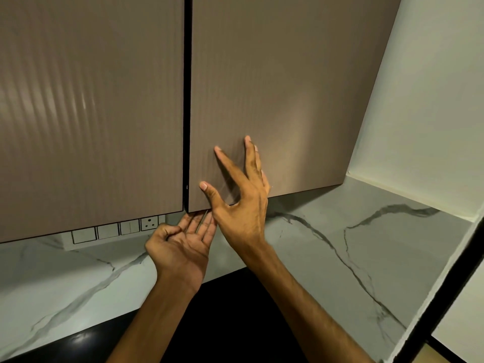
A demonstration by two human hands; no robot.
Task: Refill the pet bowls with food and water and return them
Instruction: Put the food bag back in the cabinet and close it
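Two brown ribbed wall cabinet doors fill the upper view, the left door (91, 113) and the right door (275, 87), both closed with a dark gap between them. My left hand (180, 244) is palm up just under the right door's bottom left corner, its straight fingertips reaching beneath the bottom edge. My right hand (241, 195) is spread in front of the right door's lower part, fingers straight and pointing up, holding nothing. No pet bowls, food or water are in view.
A white marble backsplash (327, 244) with grey veins runs below the cabinets. A row of wall switches and a socket (115, 230) sits under the left door. A dark countertop (235, 310) lies beneath my arms. A white wall (432, 100) and a black-framed panel (445, 310) stand at right.
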